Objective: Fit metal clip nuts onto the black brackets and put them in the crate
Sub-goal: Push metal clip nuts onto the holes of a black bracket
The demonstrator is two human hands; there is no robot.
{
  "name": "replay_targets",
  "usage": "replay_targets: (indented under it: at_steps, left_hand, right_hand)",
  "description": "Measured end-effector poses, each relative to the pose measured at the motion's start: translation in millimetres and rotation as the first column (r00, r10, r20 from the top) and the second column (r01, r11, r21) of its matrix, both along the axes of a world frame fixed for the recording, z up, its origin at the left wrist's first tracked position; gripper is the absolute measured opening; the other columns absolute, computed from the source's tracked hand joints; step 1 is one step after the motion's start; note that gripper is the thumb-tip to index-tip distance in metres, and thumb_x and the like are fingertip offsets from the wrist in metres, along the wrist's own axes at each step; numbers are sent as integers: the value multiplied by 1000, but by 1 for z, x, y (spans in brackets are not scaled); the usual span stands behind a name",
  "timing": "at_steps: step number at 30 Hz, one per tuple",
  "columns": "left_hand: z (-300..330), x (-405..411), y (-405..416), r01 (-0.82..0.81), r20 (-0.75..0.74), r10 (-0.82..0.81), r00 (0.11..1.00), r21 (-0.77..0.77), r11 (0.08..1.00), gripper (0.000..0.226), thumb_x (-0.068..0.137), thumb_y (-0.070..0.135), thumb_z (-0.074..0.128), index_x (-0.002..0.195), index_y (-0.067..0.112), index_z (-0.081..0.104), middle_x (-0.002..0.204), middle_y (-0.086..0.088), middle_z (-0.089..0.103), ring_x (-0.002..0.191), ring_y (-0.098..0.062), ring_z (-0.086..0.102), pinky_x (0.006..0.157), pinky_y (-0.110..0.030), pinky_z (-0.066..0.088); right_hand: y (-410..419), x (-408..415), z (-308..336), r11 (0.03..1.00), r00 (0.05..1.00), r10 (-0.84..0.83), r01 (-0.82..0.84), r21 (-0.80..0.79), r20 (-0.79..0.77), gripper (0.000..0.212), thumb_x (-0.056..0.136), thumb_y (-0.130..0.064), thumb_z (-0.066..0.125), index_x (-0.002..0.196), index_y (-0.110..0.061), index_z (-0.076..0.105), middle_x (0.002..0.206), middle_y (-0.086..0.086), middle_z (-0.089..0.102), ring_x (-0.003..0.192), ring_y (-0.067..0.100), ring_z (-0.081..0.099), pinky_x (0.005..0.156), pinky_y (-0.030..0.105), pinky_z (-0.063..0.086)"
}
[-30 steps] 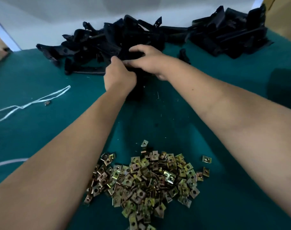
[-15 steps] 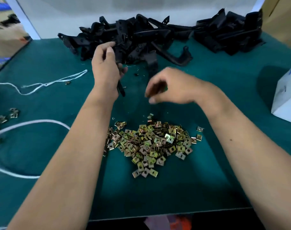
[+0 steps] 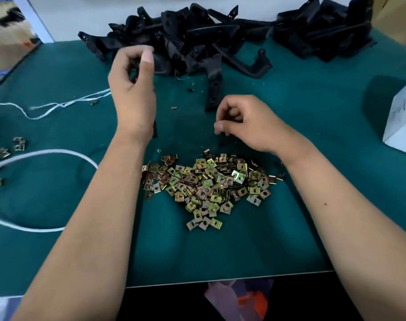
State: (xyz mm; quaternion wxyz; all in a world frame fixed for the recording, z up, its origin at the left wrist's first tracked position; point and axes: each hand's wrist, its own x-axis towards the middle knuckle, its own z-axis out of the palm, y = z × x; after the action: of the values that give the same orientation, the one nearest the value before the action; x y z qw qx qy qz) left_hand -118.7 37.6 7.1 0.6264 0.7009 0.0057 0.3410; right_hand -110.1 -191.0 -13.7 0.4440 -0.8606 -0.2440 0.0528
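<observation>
My left hand is raised over the green table and grips a slim black bracket, whose lower end pokes out beside my wrist. My right hand hovers just beyond the heap of brass-coloured clip nuts, fingers curled, with nothing visible in them. A large pile of black brackets lies at the back. One bracket sticks out of that pile towards me. No crate is in view.
A second heap of black parts sits at the back right. A white box stands at the right edge. White cord, thin string and a few stray nuts lie on the left. The table's front edge is close.
Both hands have come back from the bracket pile. The left one carries a bracket; the right one has dropped towards the nut heap.
</observation>
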Motion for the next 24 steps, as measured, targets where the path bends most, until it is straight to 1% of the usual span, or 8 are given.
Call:
replay_targets:
  at_steps: [4, 6, 8, 11, 13, 18, 22, 24]
  left_hand:
    - [0, -2, -2, -7, 33, 8, 999, -22, 1000, 64, 81, 11, 79, 132, 12, 40, 89, 16, 63, 82, -16, 62, 84, -41, 59]
    - [-2, 1, -2, -37, -18, 37, 999, 31, 999, 61, 73, 9, 87, 117, 8, 44, 75, 20, 57, 71, -5, 55, 86, -33, 56]
    - [-6, 1, -3, -49, -64, 65, 996, 223, 974, 50, 73, 10, 87, 104, 10, 48, 73, 16, 52, 65, -2, 46, 74, -22, 48]
    - [-13, -5, -10, -39, -132, 138, 982, 565, 824, 28, 83, 15, 73, 99, 15, 50, 84, 15, 55, 77, -14, 54, 72, -35, 51]
    - [-16, -7, -15, 5, -189, 156, 970, 650, 760, 31, 86, 15, 69, 104, 19, 45, 88, 17, 55, 82, -21, 56, 74, -43, 52]
    - [-19, -5, -17, 95, -280, 129, 951, 663, 742, 54, 86, 21, 74, 129, 19, 41, 99, 6, 66, 87, -25, 63, 78, -49, 54]
    - [-24, -5, -20, 230, -351, 22, 936, 660, 715, 88, 77, 44, 85, 145, 25, 32, 103, 10, 59, 97, -17, 58, 82, -34, 44]
    - [-25, -6, -22, 280, -373, -35, 927, 627, 727, 86, 82, 55, 78, 148, 26, 31, 109, 9, 59, 102, -16, 58, 85, -33, 43]
  right_hand:
    - [-3, 4, -8, 960, 986, -153, 165, 226, -69, 7, 97, -11, 69, 98, -17, 74, 78, -1, 76, 65, 6, 62, 61, 20, 50]
    - [-4, 5, -9, 928, 975, -194, 218, 302, -107, 9, 97, -14, 70, 96, -19, 77, 74, -2, 74, 65, 8, 60, 61, 21, 51]
    - [-3, 5, -10, 903, 970, -203, 238, 357, -135, 10, 96, -13, 71, 97, -19, 79, 74, -2, 75, 67, 8, 61, 63, 21, 52]
    - [-2, 4, -10, 889, 968, -178, 234, 392, -174, 20, 93, -5, 72, 101, -21, 79, 86, 5, 78, 74, 12, 65, 71, 24, 55]
    - [-1, 4, -10, 897, 970, -163, 222, 383, -181, 26, 89, -1, 74, 104, -21, 80, 93, 10, 77, 77, 16, 65, 77, 26, 57]
    - [0, 2, -8, 907, 979, -143, 190, 376, -148, 26, 88, 1, 75, 105, -19, 80, 87, -1, 76, 75, 10, 67, 69, 20, 55]
    - [1, 1, -7, 905, 980, -149, 188, 381, -130, 18, 93, -5, 72, 106, -14, 80, 90, 5, 78, 76, 13, 68, 64, 23, 55]
    - [2, 0, -6, 886, 974, -170, 217, 409, -148, 12, 97, -9, 68, 98, -14, 79, 88, 7, 77, 73, 14, 67, 61, 26, 55]
